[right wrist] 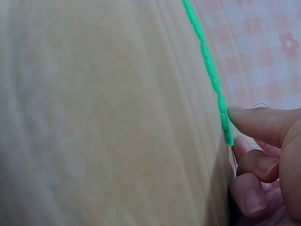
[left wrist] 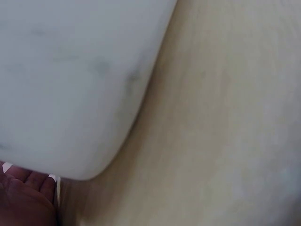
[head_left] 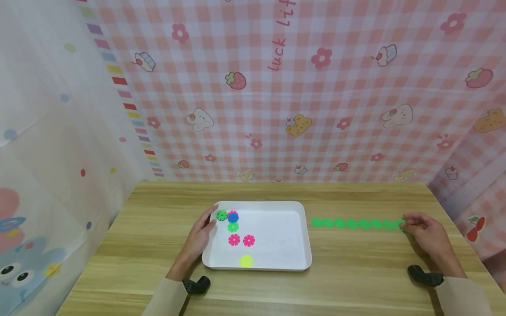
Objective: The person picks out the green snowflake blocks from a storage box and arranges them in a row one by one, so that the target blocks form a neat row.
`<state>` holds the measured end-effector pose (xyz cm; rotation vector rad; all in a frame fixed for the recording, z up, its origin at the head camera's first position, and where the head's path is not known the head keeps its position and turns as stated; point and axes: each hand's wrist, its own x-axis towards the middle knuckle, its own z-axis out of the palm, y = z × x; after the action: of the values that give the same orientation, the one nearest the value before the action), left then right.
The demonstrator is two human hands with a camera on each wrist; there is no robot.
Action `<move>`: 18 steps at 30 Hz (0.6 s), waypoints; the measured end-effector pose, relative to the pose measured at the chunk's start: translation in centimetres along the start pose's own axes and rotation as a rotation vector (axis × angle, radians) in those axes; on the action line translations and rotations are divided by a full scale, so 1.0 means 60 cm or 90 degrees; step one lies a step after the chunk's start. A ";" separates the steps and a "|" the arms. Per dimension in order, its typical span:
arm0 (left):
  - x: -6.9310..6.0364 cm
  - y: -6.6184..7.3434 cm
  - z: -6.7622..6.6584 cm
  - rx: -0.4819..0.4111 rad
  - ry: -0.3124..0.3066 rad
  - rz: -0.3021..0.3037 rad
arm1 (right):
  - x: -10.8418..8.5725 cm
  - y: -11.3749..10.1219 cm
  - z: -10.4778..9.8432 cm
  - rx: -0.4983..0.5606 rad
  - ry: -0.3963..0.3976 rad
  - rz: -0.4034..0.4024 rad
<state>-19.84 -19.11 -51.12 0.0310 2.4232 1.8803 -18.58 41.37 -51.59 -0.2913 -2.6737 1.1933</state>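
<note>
A chain of interlocked green snowflake building discs (head_left: 352, 224) lies in a row on the table right of the tray; the right wrist view shows the chain (right wrist: 211, 70) edge-on. At its right end my right hand (head_left: 428, 232) holds the last disc between thumb and finger, its other fingers curled. My left hand (head_left: 199, 237) grips the left rim of a white tray (head_left: 276, 263), thumb over the edge. Inside the tray are two green discs, a blue disc (head_left: 233, 217) over a pink one, two more pink discs (head_left: 241, 240) and a yellow disc (head_left: 246, 261).
The wooden table (head_left: 356, 281) ends at the back against a pink checked cloth (head_left: 269, 109). A pale patterned cloth (head_left: 59, 131) hangs on the left. Black cameras (head_left: 197, 286) are strapped to both wrists.
</note>
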 end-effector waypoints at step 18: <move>-0.001 0.001 0.000 0.009 -0.002 0.005 | 0.000 -0.101 0.006 0.043 -0.058 -0.031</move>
<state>-19.76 -19.12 -51.07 0.0441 2.4379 1.8638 -19.28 37.13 -47.27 -0.1636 -2.6930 1.3081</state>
